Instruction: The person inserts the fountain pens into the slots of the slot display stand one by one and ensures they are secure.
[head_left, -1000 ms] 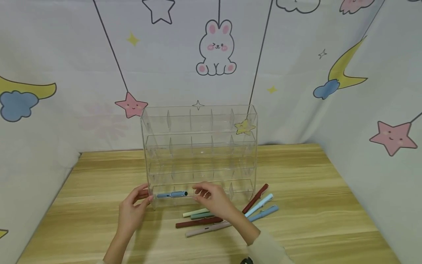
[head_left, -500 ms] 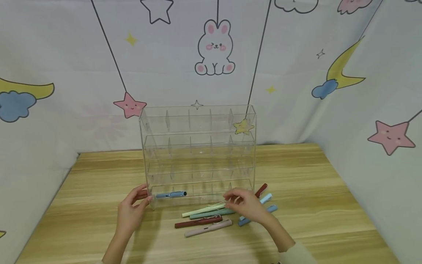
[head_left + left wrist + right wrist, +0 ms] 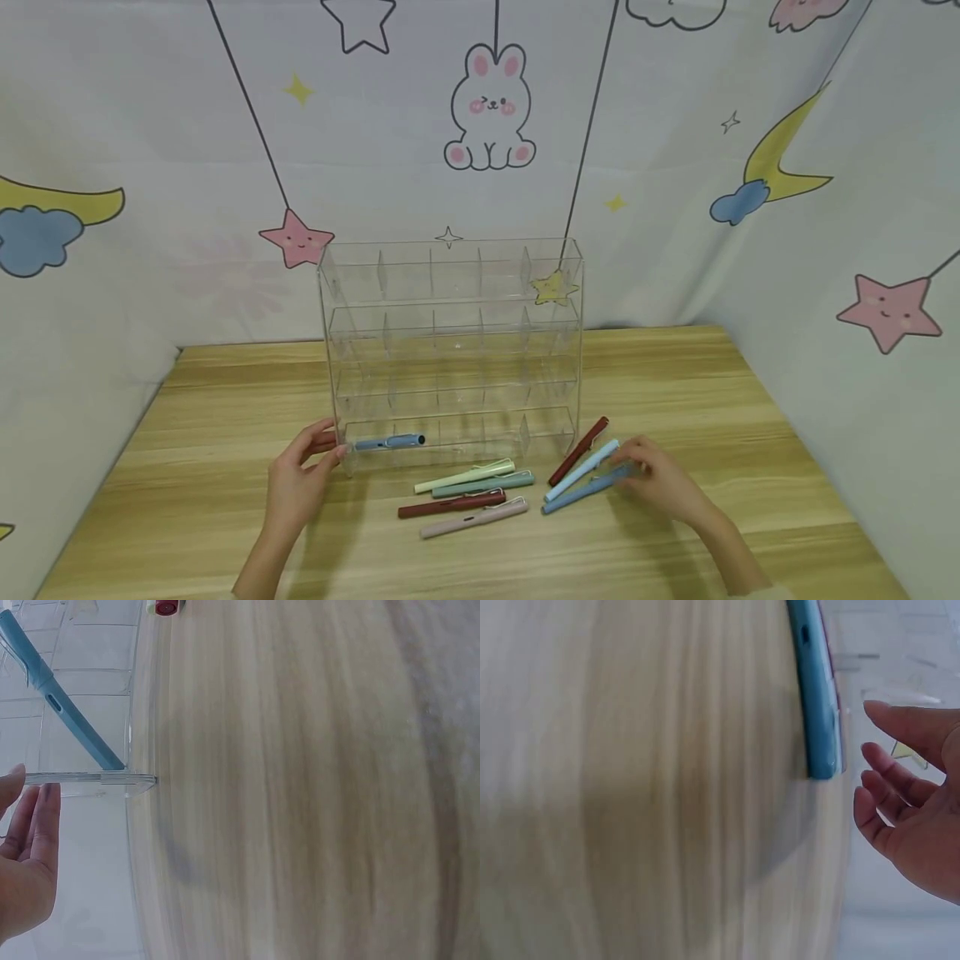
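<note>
My left hand (image 3: 298,479) pinches the left side panel of a clear acrylic rack (image 3: 457,317), thumb on one face and fingers on the other, as the left wrist view (image 3: 34,847) confirms. In the rack's bottom tier, at the left, lies a blue pen (image 3: 390,442). My right hand (image 3: 663,483) hovers by the cap end of another blue pen (image 3: 585,490) on the table. Its fingers are loosely bent and hold nothing; the right wrist view shows a gap to the pen. Beside that pen lie a light blue pen (image 3: 581,472) and a dark red pen (image 3: 578,452).
In front of the rack lie a pale green pen (image 3: 465,476), a green pen (image 3: 483,484), a second dark red pen (image 3: 452,505) and a pinkish pen (image 3: 475,518). The wooden table (image 3: 750,450) meets a patterned cloth backdrop (image 3: 645,275).
My right hand has moved from the rack's bottom tier rightward, across the pens, to the blue pen at the right. The left hand stays at the rack's side.
</note>
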`<state>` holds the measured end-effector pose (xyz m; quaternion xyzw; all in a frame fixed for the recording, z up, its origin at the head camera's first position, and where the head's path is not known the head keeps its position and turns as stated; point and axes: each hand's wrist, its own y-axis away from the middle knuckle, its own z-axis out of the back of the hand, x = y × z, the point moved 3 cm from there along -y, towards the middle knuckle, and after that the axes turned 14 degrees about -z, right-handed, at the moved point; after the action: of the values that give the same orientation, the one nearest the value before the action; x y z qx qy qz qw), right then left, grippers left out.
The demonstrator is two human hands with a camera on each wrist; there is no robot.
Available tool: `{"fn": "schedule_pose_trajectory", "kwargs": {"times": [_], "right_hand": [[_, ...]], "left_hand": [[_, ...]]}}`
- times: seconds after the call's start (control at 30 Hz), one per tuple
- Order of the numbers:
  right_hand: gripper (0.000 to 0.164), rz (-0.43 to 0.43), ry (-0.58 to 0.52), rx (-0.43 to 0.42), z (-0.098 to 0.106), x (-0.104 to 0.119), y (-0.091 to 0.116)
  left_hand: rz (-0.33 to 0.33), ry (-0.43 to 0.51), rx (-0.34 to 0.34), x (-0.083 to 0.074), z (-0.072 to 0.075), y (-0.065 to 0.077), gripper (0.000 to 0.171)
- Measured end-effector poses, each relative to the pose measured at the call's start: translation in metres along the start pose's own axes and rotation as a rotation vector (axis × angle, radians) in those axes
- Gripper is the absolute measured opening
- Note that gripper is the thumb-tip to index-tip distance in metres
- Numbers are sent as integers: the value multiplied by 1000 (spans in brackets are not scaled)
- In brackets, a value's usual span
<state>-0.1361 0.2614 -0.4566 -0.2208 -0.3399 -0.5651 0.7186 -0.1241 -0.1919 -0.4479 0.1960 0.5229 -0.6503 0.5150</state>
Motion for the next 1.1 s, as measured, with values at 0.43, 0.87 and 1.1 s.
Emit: {"fn": "schedule_pose_trajectory", "kwargs": {"times": [0.43,0.87,1.1], "right_hand": [[32,-7,114,-123,-12,-26,0],[32,109,128,-128,-13,-25,1],[31,120,100,-41,-10,-29,3]], "left_hand": [[27,10,0,0,0,-1,35],[36,-14,4,2,1,0,35],[46,-16,3,4,0,0,35]]}}
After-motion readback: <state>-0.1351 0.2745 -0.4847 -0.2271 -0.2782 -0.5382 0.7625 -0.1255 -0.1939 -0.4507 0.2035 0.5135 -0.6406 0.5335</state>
